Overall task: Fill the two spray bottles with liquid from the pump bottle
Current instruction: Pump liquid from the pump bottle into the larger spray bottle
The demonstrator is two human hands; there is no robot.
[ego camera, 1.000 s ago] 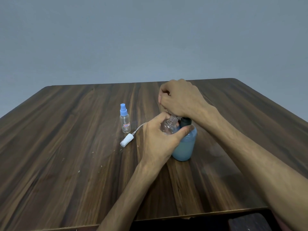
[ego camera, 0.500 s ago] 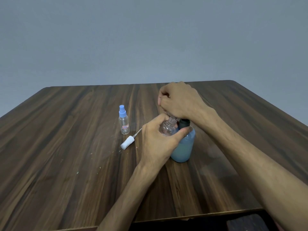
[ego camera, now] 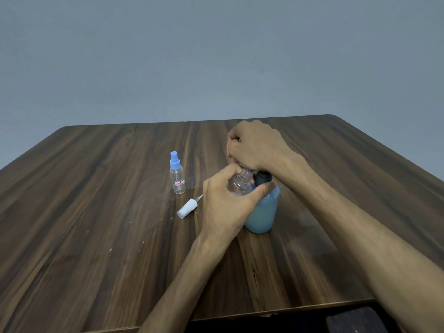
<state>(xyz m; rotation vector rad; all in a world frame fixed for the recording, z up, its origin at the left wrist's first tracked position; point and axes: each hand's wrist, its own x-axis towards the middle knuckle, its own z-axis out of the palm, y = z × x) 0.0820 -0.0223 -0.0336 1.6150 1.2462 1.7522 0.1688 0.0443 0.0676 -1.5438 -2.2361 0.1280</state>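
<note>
Fingers of the left hand (ego camera: 223, 203) pinch the open spray bottle (ego camera: 241, 185) under the pump bottle (ego camera: 263, 212) at bench centre, to catch liquid. Right hand (ego camera: 254, 147) curls over the pump; the capped bottle (ego camera: 177, 175) waits at nine o'clock.

Dark wood-grain table (ego camera: 96, 236) with pale specks (ego camera: 110, 249) — plain grey wall (ego camera: 216, 56) behind.

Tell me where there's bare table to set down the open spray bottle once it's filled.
The wide stretch of table left of the white sprayer cap and capped spray bottle is bare, as is the near strip in front of the pump bottle. It is crowded around the left hand and right hand.
</note>
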